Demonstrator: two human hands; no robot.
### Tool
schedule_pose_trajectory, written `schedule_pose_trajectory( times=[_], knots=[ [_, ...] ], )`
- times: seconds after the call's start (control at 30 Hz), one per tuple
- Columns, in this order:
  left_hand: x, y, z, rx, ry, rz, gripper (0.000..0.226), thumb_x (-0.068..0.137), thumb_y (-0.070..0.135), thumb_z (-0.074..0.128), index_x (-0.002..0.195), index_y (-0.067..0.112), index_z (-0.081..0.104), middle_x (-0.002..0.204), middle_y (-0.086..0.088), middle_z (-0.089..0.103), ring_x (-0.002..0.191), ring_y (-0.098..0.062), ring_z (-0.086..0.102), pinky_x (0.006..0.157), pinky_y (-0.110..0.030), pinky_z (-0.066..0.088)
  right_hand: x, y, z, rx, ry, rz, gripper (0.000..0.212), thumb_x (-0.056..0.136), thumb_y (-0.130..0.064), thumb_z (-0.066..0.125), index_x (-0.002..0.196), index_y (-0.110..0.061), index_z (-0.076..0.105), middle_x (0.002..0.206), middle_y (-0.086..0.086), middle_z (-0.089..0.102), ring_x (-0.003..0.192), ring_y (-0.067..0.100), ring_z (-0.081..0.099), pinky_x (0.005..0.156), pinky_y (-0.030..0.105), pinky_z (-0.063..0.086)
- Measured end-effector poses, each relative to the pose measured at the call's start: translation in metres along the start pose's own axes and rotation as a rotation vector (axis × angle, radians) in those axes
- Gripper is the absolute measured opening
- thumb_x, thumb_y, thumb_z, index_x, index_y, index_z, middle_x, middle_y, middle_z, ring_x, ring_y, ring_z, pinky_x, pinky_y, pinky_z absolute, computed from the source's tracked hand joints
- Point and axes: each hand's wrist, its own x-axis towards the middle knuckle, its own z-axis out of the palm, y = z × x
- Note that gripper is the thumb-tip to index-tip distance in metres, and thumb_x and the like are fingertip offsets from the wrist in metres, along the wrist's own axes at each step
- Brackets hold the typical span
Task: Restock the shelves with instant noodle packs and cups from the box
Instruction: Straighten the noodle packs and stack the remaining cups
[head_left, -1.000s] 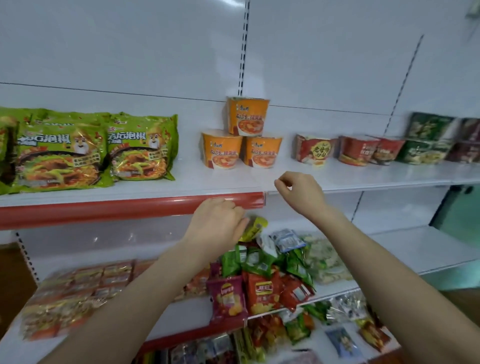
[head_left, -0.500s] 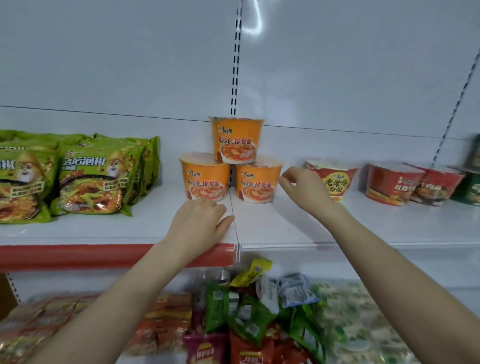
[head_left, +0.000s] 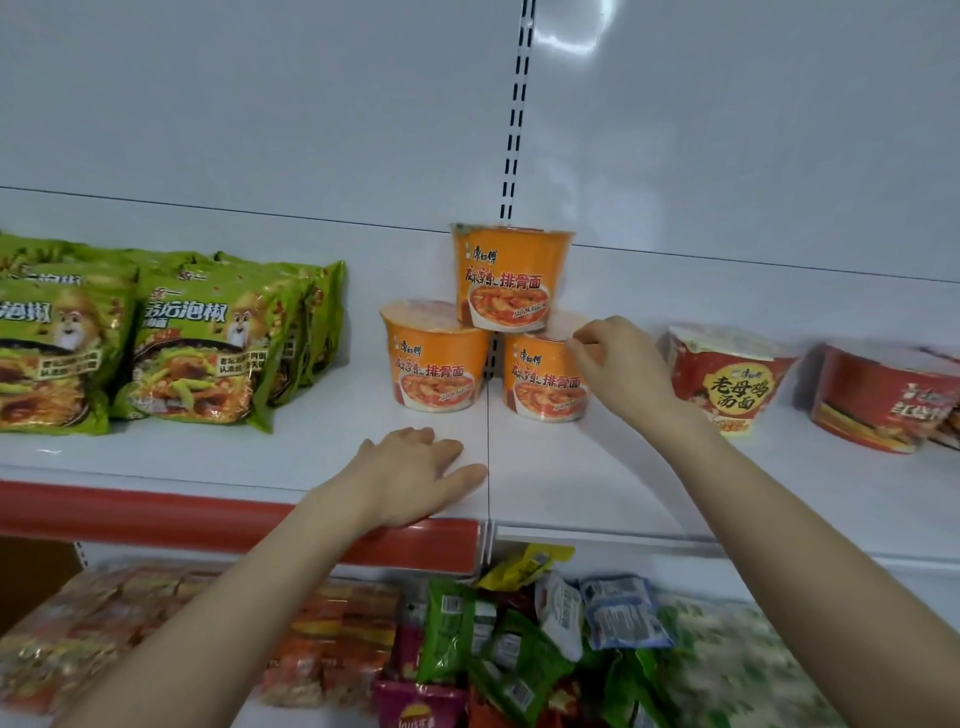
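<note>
Orange paper noodle cups (head_left: 511, 280), pyramided on white metal shelf (head_left: 597, 483): right hand (head_left: 618, 364) pinches lower right cup (head_left: 540, 384) rim, apparently straightening; left hand (head_left: 410, 475) flat, open, bracing.

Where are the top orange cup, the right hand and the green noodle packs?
top orange cup (head_left: 511, 283), head view, front label.
right hand (head_left: 621, 364), head view, back of the hand.
green noodle packs (head_left: 202, 343), head view, front pack's face.

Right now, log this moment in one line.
left hand: flat on shelf | right hand: fingers at lower-right orange cup rim | grip: unclear
</note>
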Motion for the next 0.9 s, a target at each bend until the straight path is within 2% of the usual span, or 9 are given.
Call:
schedule_pose_trajectory(
  times=[0.13,0.3,0.4,0.5,0.7,0.83,0.9],
  knots=[
    [-0.002,0.002,-0.002,0.010,-0.021,-0.009,0.058,0.092,0.059,0.025,0.135,0.024,0.041,0.142,-0.008,0.040,0.134,-0.025,0.031,0.107,-0.047,0.028,-0.001,0.004,0.005,0.008,0.019,-0.025,0.027,0.092,-0.021,0.049,0.107,-0.004,0.064,0.108,0.016,0.059,0.103,0.028,0.052,0.084,0.036,0.042],
    [-0.003,0.003,-0.004,-0.003,-0.031,-0.012,0.057,0.093,0.058,0.024,0.134,0.023,0.041,0.142,-0.008,0.039,0.133,-0.024,0.030,0.107,-0.046,0.025,0.006,0.012,0.006,-0.015,-0.047,-0.054,0.030,0.092,-0.018,0.050,0.119,-0.007,0.060,0.118,0.018,0.057,0.112,0.033,0.047,0.092,0.039,0.038],
    [-0.003,0.003,-0.004,-0.007,-0.037,-0.016,0.057,0.093,0.058,0.024,0.134,0.022,0.041,0.142,-0.008,0.038,0.133,-0.024,0.029,0.106,-0.047,0.024,0.008,0.014,0.006,-0.035,-0.056,-0.056,0.029,0.093,-0.019,0.049,0.117,-0.008,0.062,0.115,0.018,0.061,0.110,0.034,0.050,0.087,0.041,0.042],
    [-0.003,0.003,-0.004,-0.017,-0.042,-0.016,0.057,0.093,0.059,0.024,0.134,0.022,0.042,0.141,-0.007,0.038,0.134,-0.023,0.029,0.106,-0.046,0.024,0.009,0.011,0.004,-0.055,-0.044,-0.044,0.028,0.093,-0.021,0.050,0.114,-0.010,0.064,0.108,0.017,0.063,0.106,0.032,0.052,0.080,0.039,0.043],
    [-0.004,0.003,-0.003,-0.023,-0.042,-0.015,0.058,0.093,0.059,0.024,0.134,0.023,0.041,0.142,-0.007,0.037,0.134,-0.023,0.027,0.106,-0.047,0.023,0.013,0.010,0.007,-0.109,-0.064,-0.047,0.028,0.092,-0.024,0.051,0.112,-0.009,0.065,0.105,0.018,0.062,0.104,0.033,0.052,0.079,0.036,0.040],
    [-0.005,0.003,-0.004,-0.021,-0.051,-0.012,0.058,0.092,0.060,0.023,0.135,0.024,0.039,0.144,-0.007,0.035,0.136,-0.024,0.025,0.108,-0.049,0.022,0.014,0.009,0.003,0.009,-0.110,-0.006,0.033,0.089,-0.028,0.057,0.113,-0.007,0.063,0.110,0.014,0.060,0.103,0.028,0.054,0.084,0.034,0.041],
    [-0.005,0.004,-0.005,-0.023,-0.053,-0.013,0.059,0.092,0.060,0.023,0.136,0.024,0.039,0.144,-0.007,0.035,0.136,-0.024,0.025,0.108,-0.049,0.021,0.014,0.012,-0.002,0.088,-0.119,-0.020,0.027,0.090,-0.023,0.057,0.107,-0.004,0.066,0.108,0.015,0.062,0.101,0.025,0.055,0.081,0.027,0.039]
  ],
)
